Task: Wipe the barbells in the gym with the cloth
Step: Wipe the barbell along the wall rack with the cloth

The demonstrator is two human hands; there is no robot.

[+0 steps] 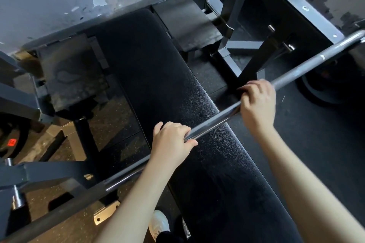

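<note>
A steel barbell (213, 122) runs diagonally from the lower left to the upper right, across a black padded bench (158, 69). My left hand (171, 142) grips the bar over the bench's near side, fingers on top and thumb underneath. Farther right, my right hand (256, 100) curls round the bar just past the bench's edge. A dark patch shows at its fingertips; I cannot tell whether it is a cloth or the rack behind. No cloth is plainly visible.
Dark rack uprights (235, 6) and frame bars (49, 171) stand on both sides of the bench. A black weight plate (320, 89) sits at the right and another with a red mark (11, 142) at the left. A white shoe (159, 223) is on the floor below.
</note>
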